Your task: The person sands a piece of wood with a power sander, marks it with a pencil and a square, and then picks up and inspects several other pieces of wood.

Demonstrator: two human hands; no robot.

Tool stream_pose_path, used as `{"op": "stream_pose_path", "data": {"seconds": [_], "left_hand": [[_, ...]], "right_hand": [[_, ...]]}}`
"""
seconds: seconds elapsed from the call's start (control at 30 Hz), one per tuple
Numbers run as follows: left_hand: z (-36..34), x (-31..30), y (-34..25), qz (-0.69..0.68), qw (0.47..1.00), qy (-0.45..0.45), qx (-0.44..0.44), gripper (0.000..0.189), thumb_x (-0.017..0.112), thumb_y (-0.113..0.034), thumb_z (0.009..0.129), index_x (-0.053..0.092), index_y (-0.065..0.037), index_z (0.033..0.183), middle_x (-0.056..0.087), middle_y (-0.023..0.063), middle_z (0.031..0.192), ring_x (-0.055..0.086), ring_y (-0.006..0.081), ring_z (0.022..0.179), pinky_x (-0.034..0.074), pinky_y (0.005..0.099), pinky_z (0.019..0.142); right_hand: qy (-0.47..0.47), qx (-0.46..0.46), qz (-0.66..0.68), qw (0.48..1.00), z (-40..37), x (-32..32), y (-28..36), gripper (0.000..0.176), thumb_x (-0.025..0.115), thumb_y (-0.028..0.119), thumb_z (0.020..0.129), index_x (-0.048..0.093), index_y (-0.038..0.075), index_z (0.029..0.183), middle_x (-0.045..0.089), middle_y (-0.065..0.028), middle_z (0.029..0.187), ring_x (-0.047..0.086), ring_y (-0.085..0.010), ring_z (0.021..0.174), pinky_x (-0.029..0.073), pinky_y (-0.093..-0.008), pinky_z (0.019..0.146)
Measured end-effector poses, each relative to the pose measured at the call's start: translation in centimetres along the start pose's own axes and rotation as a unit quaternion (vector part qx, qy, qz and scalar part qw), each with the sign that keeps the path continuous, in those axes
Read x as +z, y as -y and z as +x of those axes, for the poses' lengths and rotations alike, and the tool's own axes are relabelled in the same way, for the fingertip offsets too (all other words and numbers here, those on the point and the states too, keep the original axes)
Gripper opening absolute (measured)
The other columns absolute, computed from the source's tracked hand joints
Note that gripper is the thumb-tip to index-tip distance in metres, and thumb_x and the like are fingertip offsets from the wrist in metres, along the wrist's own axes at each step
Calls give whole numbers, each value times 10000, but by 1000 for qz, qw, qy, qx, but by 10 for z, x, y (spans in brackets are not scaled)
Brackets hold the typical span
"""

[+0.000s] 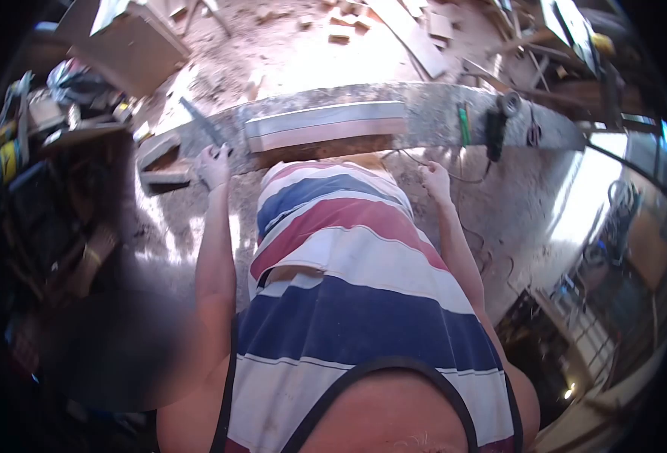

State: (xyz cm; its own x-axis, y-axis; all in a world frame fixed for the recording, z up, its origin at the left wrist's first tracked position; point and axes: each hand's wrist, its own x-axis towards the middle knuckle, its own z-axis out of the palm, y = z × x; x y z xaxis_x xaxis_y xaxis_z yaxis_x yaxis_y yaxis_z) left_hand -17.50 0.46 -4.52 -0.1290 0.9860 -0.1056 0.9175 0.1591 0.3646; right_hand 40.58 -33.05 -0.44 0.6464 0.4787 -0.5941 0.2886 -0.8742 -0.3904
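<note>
My left hand (214, 167) is closed at the left end of the workbench (333, 94). A long flat grey tool (199, 117) with a dark part at the fingers juts forward from it. My right hand (435, 181) is closed around a thin cord (465, 180), which curves toward a dark corded power tool (496, 130) on the bench. Between the hands, a pale straight length of wood (326, 124) lies along the bench near my body. Just left of my left hand is an angled wooden piece (164, 162).
A green-handled item (464, 124) lies beside the power tool. Boards (405, 34) and wood offcuts (341, 32) litter the ground beyond the bench. A large panel (126, 49) leans at the far left. Another person's blurred head (115, 347) is close on my left.
</note>
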Motion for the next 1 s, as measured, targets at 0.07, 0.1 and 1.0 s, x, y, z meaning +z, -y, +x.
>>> {"op": "stream_pose_path", "data": {"seconds": [0.07, 0.1, 1.0], "left_hand": [[8, 3, 0, 24, 999, 2, -36, 578, 914, -530, 875, 785, -38, 1150, 795, 216, 1117, 735, 412, 1111, 562, 527, 1004], [15, 3, -7, 30, 997, 18, -75, 586, 924, -541, 863, 785, -38, 1130, 798, 224, 1094, 747, 417, 1079, 570, 529, 990], [-74, -36, -318, -26, 903, 293, 312, 430, 845, -294, 974, 714, -190, 1370, 824, 129, 1085, 794, 311, 1007, 613, 462, 889]], "right_hand": [[0, 7, 0, 1000, -20, -7, -7, 541, 771, 334, 998, 742, -53, 1374, 785, -134, 960, 760, -211, 825, 598, -377, 691], [-1, 12, 1, 1000, -28, -9, -13, 539, 775, 345, 992, 749, -42, 1366, 789, -143, 963, 764, -226, 833, 604, -390, 715], [-106, -236, -217, 941, 200, -125, 3, 280, 617, 257, 1044, 665, 12, 1171, 761, -259, 1135, 776, -480, 1039, 633, -576, 912]]}}
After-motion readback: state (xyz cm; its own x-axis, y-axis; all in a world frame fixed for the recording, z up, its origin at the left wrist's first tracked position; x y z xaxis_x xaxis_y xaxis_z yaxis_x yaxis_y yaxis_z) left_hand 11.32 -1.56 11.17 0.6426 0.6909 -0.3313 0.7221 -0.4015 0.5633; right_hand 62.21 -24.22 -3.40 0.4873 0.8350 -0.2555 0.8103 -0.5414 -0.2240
